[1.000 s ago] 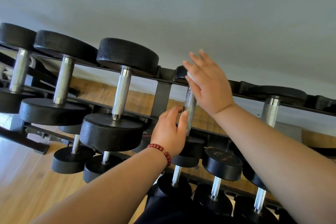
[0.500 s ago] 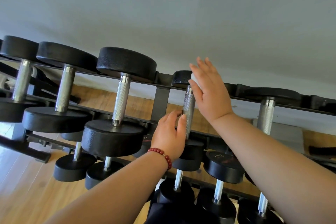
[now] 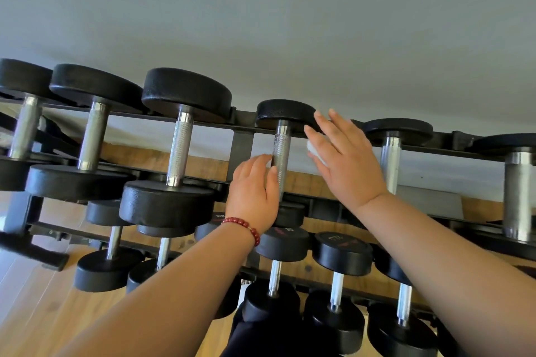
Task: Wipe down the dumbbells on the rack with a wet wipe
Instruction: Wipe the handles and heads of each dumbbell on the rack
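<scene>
We face a grey wall (image 3: 261,23) that fills the view from nine through twelve to three o'clock. A wooden floor (image 3: 34,313) shows at seven o'clock. Between them a black rack (image 3: 243,143) runs across in tiers, slanting down towards three o'clock. Rows of dumbbells with black round heads and metal handles sit on it, the big ones (image 3: 179,148) on the top tier and the smaller ones (image 3: 339,269) below, towards six o'clock.

Near the middle of the top tier stands the dumbbell (image 3: 282,153) we are working on, its far head at twelve o'clock of its ridged handle and its near head hidden behind our wrist.

Our left hand (image 3: 252,194) comes up from seven o'clock. It rests against the handle's nine o'clock side. Its fingers are loosely bent and released; none of them crosses the handle.

Our right hand (image 3: 345,159) comes in from five o'clock and sits at three o'clock of the handle, just clear of it. Its fingers are straight and spread, tips reaching the edge of the far head.

The wet wipe (image 3: 313,151) shows as a small white wad under those fingers, at the hand's nine o'clock edge. The thumb is hidden, so we cannot tell how the wipe is held.

A red bead bracelet (image 3: 246,227) circles our left wrist.
</scene>
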Action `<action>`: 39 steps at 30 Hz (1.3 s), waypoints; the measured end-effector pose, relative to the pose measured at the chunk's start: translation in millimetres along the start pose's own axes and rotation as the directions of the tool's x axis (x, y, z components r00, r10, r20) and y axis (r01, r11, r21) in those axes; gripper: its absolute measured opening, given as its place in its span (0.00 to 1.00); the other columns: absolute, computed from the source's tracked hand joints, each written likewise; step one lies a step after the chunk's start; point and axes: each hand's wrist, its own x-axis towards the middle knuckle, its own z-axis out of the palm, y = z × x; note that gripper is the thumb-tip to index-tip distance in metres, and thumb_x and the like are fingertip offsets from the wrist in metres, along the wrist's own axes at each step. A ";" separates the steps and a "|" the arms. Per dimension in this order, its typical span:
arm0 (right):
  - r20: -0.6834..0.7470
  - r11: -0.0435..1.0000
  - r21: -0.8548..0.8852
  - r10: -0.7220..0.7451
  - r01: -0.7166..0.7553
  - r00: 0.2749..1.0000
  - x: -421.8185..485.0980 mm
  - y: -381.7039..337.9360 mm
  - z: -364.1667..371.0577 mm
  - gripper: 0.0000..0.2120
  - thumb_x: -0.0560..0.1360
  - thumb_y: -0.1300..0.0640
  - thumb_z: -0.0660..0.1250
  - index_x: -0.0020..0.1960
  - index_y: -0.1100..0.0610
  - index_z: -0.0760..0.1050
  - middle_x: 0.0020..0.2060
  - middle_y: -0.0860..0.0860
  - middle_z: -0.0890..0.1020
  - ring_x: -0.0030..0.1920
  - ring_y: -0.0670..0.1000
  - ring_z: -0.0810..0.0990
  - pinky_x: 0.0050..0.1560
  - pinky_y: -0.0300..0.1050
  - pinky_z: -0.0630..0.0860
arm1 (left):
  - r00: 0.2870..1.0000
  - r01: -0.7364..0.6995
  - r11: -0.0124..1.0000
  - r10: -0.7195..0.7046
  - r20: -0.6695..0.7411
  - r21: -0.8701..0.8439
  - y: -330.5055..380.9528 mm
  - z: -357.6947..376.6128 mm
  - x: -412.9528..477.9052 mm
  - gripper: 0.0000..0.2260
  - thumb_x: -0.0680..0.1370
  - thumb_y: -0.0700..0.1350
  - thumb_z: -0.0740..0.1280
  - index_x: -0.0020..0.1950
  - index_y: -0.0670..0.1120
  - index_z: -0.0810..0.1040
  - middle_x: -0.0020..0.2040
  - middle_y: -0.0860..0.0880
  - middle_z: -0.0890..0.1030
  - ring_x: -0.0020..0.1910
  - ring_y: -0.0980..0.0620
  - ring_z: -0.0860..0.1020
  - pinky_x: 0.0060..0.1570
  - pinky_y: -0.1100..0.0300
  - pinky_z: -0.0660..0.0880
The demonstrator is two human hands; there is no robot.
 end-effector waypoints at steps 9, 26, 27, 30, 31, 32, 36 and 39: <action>0.166 0.995 0.066 0.058 -0.070 0.984 -59.3 -9.7 -34.4 0.24 0.74 0.62 0.72 0.69 0.62 0.72 0.64 0.59 0.77 0.66 0.60 0.75 0.62 0.59 0.75 | 0.971 -0.235 0.963 0.239 -0.018 0.132 34.4 12.0 -24.9 0.18 0.81 0.47 0.58 0.68 0.41 0.72 0.66 0.44 0.75 0.68 0.46 0.70 0.67 0.56 0.63; 0.012 0.959 -0.169 0.232 -0.227 0.973 -101.1 -44.6 -64.3 0.21 0.72 0.62 0.73 0.64 0.62 0.76 0.60 0.59 0.79 0.62 0.59 0.78 0.59 0.56 0.76 | 0.864 -0.503 0.850 0.492 0.104 0.160 24.3 0.5 -32.2 0.16 0.80 0.44 0.62 0.67 0.41 0.73 0.64 0.45 0.76 0.66 0.45 0.71 0.67 0.50 0.67; 0.012 0.956 -0.178 0.238 -0.232 0.971 -102.3 -43.9 -67.1 0.22 0.72 0.62 0.73 0.65 0.62 0.75 0.60 0.59 0.79 0.61 0.60 0.78 0.58 0.56 0.77 | 0.864 -0.504 0.851 0.493 0.105 0.152 26.3 0.8 -32.9 0.16 0.80 0.44 0.62 0.68 0.41 0.73 0.64 0.45 0.76 0.66 0.45 0.71 0.67 0.50 0.67; 0.015 0.947 -0.205 0.257 -0.248 0.966 -105.0 -40.6 -74.5 0.24 0.71 0.62 0.75 0.65 0.62 0.75 0.60 0.59 0.79 0.61 0.60 0.78 0.57 0.55 0.77 | 0.859 -0.511 0.849 0.496 0.128 0.137 34.1 3.2 -32.7 0.17 0.81 0.46 0.59 0.69 0.42 0.72 0.66 0.46 0.75 0.67 0.47 0.70 0.69 0.50 0.66; 0.005 0.946 -0.208 0.256 -0.250 0.967 -105.9 -38.1 -76.5 0.24 0.70 0.62 0.75 0.65 0.62 0.75 0.60 0.59 0.79 0.61 0.60 0.78 0.58 0.55 0.77 | 0.859 -0.509 0.850 0.493 0.138 0.138 37.4 5.0 -32.1 0.18 0.81 0.46 0.59 0.70 0.43 0.71 0.67 0.46 0.74 0.68 0.47 0.69 0.70 0.51 0.65; -0.003 0.946 -0.209 0.254 -0.249 0.967 -106.8 -35.2 -78.0 0.23 0.70 0.62 0.75 0.64 0.62 0.76 0.60 0.59 0.79 0.61 0.60 0.79 0.58 0.54 0.77 | 0.861 -0.506 0.851 0.489 0.143 0.140 41.1 7.3 -31.3 0.18 0.82 0.46 0.59 0.71 0.43 0.70 0.67 0.46 0.74 0.69 0.48 0.68 0.70 0.52 0.63; 0.023 0.950 -0.210 0.242 -0.232 0.970 -111.7 -15.3 -81.3 0.24 0.70 0.61 0.76 0.65 0.62 0.75 0.61 0.59 0.79 0.61 0.59 0.79 0.58 0.54 0.77 | 0.867 -0.496 0.854 0.478 0.140 0.154 58.4 21.1 -29.7 0.18 0.82 0.47 0.59 0.71 0.44 0.70 0.68 0.47 0.73 0.69 0.49 0.68 0.70 0.55 0.62; 0.052 0.964 -0.172 0.213 -0.201 0.976 -114.4 4.5 -85.0 0.24 0.71 0.61 0.74 0.66 0.61 0.75 0.62 0.59 0.78 0.62 0.59 0.78 0.59 0.53 0.76 | 0.877 -0.478 0.864 0.461 0.137 0.157 73.2 35.1 -29.5 0.18 0.82 0.46 0.59 0.71 0.42 0.70 0.68 0.46 0.73 0.69 0.47 0.68 0.70 0.53 0.62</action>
